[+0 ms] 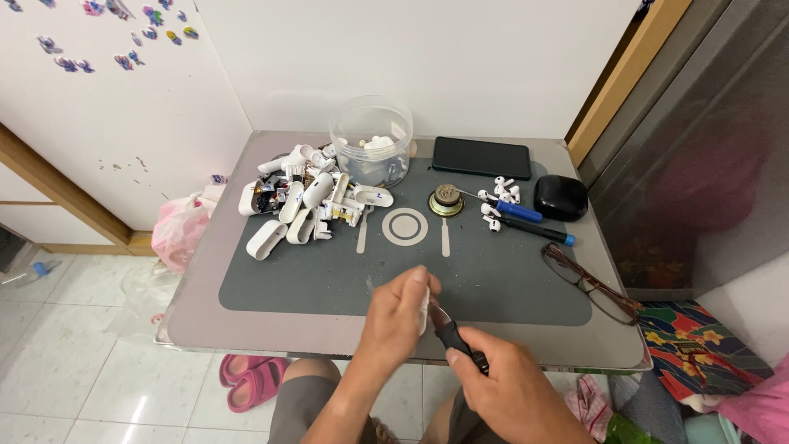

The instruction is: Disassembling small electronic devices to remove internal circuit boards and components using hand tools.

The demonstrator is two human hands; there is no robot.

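The person's left hand (pixel 399 308) is closed around a small white earbud case part (pixel 424 311), pinched between thumb and fingers just above the near edge of the grey work mat (pixel 329 288). The right hand (pixel 514 395) is wrapped in a fist-like grip on the black handle of a small pry tool (pixel 450 333), whose metal tip meets the white piece; whether the tip is already in a seam cannot be told, since the fingers hide most of it.

The white piece is judged light, hard and glossy, so it is likely slippery and prone to crack or scratch under a levering tip. It is best held by its broad smooth sides, with fingers clear of the seam. The tool looks stiff, and its handle is matte enough to hold firmly.

Farther back on the mat lies a heap of white charging-case shells (pixel 300 205), rounded and shiny, some opened with circuit parts showing. Behind them stands a clear plastic tub (pixel 371 136) holding more white parts. To the right are a round brass-coloured speaker driver (pixel 445 200), loose white earbuds (pixel 501 193), two blue-tipped screwdrivers (pixel 526 222), a dark smartphone (pixel 482 156), a glossy black pebble-shaped case (pixel 561 197) and thin-framed glasses (pixel 588 284).
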